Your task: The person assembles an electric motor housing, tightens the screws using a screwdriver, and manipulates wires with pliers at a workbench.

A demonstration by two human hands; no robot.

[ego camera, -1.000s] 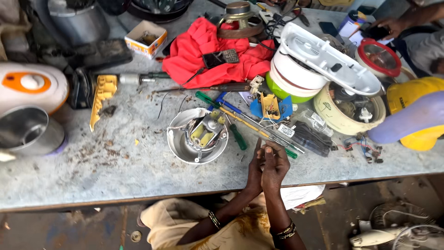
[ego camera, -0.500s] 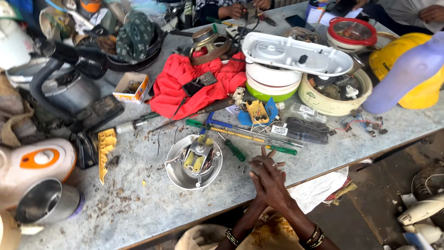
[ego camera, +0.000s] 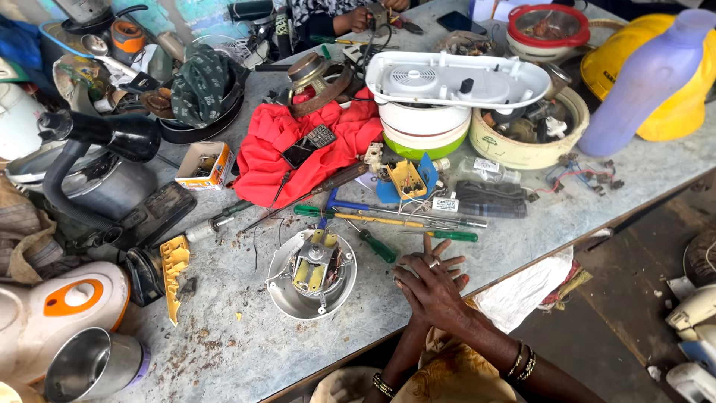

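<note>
My two hands lie stacked at the front edge of the grey worktable (ego camera: 239,336). My right hand (ego camera: 426,292) rests palm down on top of my left hand (ego camera: 448,263), whose ringed fingers spread out from beneath it. Neither hand holds anything. Just left of them sits a round metal motor housing (ego camera: 312,275) with yellow-tipped windings. A green-handled screwdriver (ego camera: 377,246) lies between the housing and my fingers. More screwdrivers (ego camera: 418,222) lie just beyond my fingertips.
A red cloth (ego camera: 283,142), a white and green appliance base (ego camera: 425,123), a cream bowl of parts (ego camera: 522,138), a purple flask (ego camera: 641,82), a small cardboard box (ego camera: 205,166), a steel jar (ego camera: 93,366) and a yellow plastic piece (ego camera: 174,272) crowd the table. Another person's hands (ego camera: 365,16) work at the far side.
The view has swung and tilted, so the table now runs diagonally. My hands stay together at the table edge and now lie flatter, one over the other.
</note>
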